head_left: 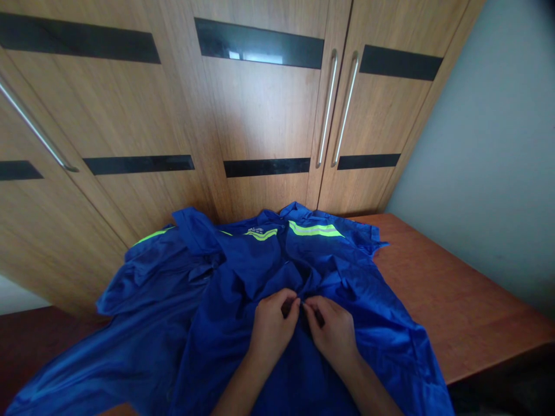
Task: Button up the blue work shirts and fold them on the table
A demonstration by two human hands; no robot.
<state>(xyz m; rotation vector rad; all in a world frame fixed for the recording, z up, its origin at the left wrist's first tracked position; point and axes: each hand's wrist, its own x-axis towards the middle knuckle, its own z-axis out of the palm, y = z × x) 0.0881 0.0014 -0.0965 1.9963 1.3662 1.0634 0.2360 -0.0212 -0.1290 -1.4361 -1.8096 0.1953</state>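
A blue work shirt (251,271) with yellow-green and silver stripes across the chest lies spread out, its collar toward the wardrobe. At the middle of its front, my left hand (275,320) pinches the fabric between thumb and fingers. Close beside it, my right hand (332,329) pinches the other side of the front opening, the fingertips of both hands almost meeting. Any button or fastener between the fingertips is too small to make out. Above the hands, the two front edges stand a little apart toward the collar.
Another blue garment (143,335) with a yellow-green stripe lies at the left, partly under the shirt. Both rest on a reddish-brown wooden table (455,289). Directly behind stands a wooden wardrobe (264,110) with metal handles. A grey wall (485,173) bounds the right side.
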